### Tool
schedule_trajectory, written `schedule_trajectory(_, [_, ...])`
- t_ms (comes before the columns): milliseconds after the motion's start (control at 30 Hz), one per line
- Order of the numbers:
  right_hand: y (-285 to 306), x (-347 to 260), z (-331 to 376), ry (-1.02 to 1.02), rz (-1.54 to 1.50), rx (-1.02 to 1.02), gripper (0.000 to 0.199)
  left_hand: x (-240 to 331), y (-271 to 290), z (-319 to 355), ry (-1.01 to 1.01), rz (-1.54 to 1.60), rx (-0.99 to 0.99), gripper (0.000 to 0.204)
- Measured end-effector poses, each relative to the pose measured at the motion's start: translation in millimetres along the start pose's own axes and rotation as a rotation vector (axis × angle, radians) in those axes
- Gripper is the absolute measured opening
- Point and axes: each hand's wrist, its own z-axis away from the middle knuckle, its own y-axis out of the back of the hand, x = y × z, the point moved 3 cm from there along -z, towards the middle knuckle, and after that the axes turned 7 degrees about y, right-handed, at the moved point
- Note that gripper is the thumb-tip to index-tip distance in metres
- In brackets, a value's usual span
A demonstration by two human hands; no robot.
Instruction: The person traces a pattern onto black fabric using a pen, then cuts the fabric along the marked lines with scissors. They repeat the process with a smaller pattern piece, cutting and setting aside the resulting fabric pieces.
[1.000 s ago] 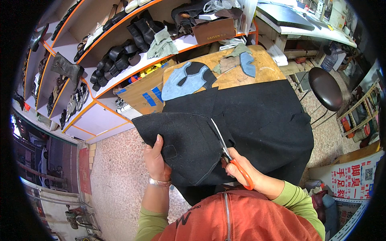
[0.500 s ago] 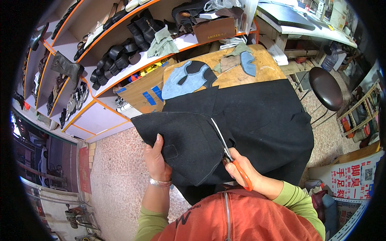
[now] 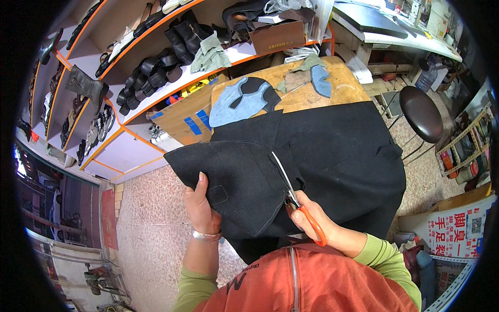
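A large sheet of black fabric point(image 3: 338, 151) drapes over the near part of a wooden table and hangs toward me. My left hand point(image 3: 201, 208) grips the left edge of a black fabric piece point(image 3: 241, 182) marked with pale outlines, thumb on top and fingers hidden underneath. In my right hand point(image 3: 317, 218) are scissors point(image 3: 313, 224) with orange handles. Their blades point away from me and lie along the right side of the marked piece, at a cut in the fabric. Blue-and-black cut pieces point(image 3: 244, 101) rest on the table beyond the fabric.
The wooden table point(image 3: 348, 86) also bears a small blue piece point(image 3: 320, 81) and greyish scraps. Shoe shelves point(image 3: 150, 52) with orange edges line the left and back. A cardboard box point(image 3: 182, 122) leans beside the table. At right stands a dark round stool point(image 3: 421, 114).
My left hand and the marked piece have shifted slightly left and away from me. The gap between that piece and the scissor blades looks wider. The scissors have barely moved.
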Motion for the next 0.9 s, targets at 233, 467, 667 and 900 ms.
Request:
schedule_trajectory(233, [-2,-2,2,-0.016,-0.04,0.075,0.047,5,0,-1,-0.007,0.059,0.009,0.033])
schedule_trajectory(467, [-2,1,0,0.034,-0.059,0.057,0.06,5,3,-5,0.075,0.011,0.007,0.029])
schedule_trajectory(667, [5,-4,-9,0.041,0.057,0.089,0.045,-5,3,0,0.16,-0.046,-0.011,0.03])
schedule_trajectory(900, [8,7,1,-0.145,-0.27,0.135,0.045,-10,17,-12,0.138,-0.047,-0.018,0.027])
